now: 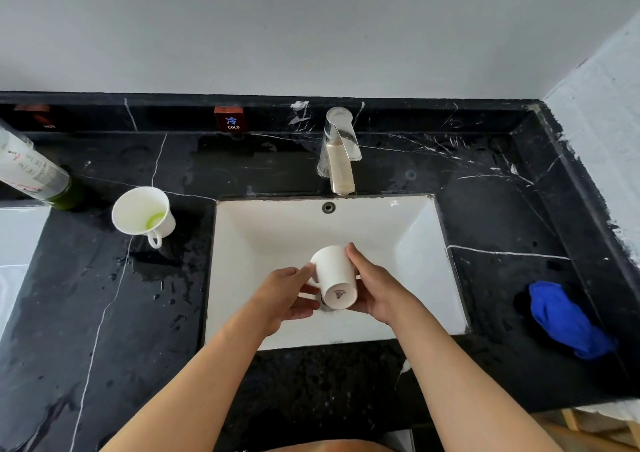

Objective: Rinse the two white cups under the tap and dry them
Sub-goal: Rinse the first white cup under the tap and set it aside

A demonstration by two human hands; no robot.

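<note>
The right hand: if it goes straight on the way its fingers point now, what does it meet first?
Probably the far wall of the sink; the right hand holds the cup and points up-left. Depth is unclear.

A plain grey wall [311, 26] fills the upper half of the frame. Below it a black marble counter [104, 313] with white veins spans the whole width, its raised back ledge [415, 119] running along the wall. A rough white side wall [602, 105] closes the right edge.
</note>
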